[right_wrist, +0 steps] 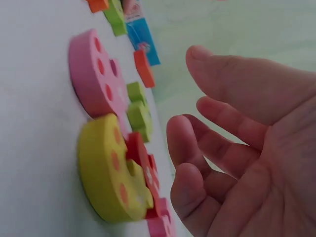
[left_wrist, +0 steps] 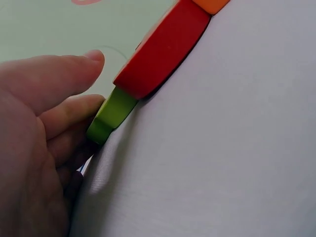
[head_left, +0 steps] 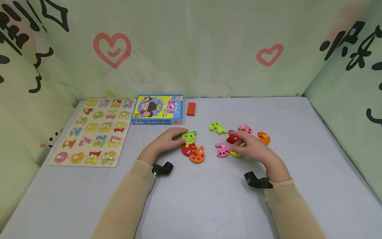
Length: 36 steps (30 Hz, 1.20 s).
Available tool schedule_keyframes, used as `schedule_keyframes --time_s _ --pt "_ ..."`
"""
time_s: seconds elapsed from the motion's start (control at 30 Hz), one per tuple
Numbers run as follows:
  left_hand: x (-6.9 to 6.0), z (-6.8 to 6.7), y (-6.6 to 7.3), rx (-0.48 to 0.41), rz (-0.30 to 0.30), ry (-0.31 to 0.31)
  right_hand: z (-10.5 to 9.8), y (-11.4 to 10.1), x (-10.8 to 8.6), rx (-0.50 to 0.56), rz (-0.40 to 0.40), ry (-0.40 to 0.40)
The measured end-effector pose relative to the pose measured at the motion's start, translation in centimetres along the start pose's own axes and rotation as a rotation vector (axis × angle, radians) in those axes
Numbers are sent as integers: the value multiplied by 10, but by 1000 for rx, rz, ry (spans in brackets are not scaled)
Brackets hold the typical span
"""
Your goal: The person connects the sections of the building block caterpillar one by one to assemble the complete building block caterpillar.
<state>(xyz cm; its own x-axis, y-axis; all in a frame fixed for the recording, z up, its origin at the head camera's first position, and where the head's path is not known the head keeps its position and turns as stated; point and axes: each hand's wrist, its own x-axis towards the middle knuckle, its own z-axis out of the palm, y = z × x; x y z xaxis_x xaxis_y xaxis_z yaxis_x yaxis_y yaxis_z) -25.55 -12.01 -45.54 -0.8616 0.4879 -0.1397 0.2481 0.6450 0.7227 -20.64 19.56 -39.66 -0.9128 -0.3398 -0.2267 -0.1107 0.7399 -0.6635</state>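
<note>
Across the near part of the pale counter (head_left: 209, 205), a beige left sleeve (head_left: 125, 199) and right sleeve (head_left: 293, 209) are stretching forward, with a black left camera (head_left: 164, 168) and right camera (head_left: 257, 182) sitting at the wrists.

Beyond them, an orange piece marked 3 (head_left: 197, 157) is lying flat, joining a red piece marked 2 (head_left: 187, 150), which is meeting a green frog-faced head (head_left: 189, 137). The left hand (head_left: 165, 142) is resting beside that head; its fingers (left_wrist: 74, 113) are touching the green edge, while its thumb is standing apart from them.

To the right, a yellow piece (right_wrist: 96, 168) is lying beside a spotted pink piece (head_left: 222, 150). Above the yellow one, the right hand (head_left: 253, 146) is hovering, its fingers (right_wrist: 181, 140) loosely bent and its thumb well apart from them.

Slightly farther, a red piece (head_left: 231, 139), an orange piece marked 10 (head_left: 264, 138), another pink piece (head_left: 245, 128) and a striped green piece (head_left: 217, 128) are lying loosely grouped.

Farther left, a number board (head_left: 119, 146) is lying flat beside a blue-and-yellow box (head_left: 158, 109), and an orange-red block (head_left: 191, 109) is lying just right of the box. Behind everything, a pale green cloth (head_left: 191, 49) is hanging, showing two red hearts.
</note>
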Motion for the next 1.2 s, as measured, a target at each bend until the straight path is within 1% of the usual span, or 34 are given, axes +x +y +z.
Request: schedule_keyframes --time_s 0.13,0.23,0.33,0.53,0.77,0.9,1.1,1.2 --pt "0 -1 0 -13 0 -10 9 -1 5 20 -17 -60" --pt "-1 -1 1 -28 -12 -16 15 -2 8 19 -17 -78" --pt "-1 -2 1 -35 -14 -15 20 -3 11 2 1 -90" --pt "-2 -2 2 -33 2 -16 26 -3 14 -9 9 -87" --pt "-2 -2 2 -31 -4 -22 28 -3 12 -6 23 -92" --pt "-1 -1 1 -29 -7 -21 31 -4 13 -32 35 -81" --pt "0 0 0 -27 -4 -16 36 -5 15 -108 25 -53" --pt "0 0 0 -28 -12 -14 37 -6 15 -109 37 -58"
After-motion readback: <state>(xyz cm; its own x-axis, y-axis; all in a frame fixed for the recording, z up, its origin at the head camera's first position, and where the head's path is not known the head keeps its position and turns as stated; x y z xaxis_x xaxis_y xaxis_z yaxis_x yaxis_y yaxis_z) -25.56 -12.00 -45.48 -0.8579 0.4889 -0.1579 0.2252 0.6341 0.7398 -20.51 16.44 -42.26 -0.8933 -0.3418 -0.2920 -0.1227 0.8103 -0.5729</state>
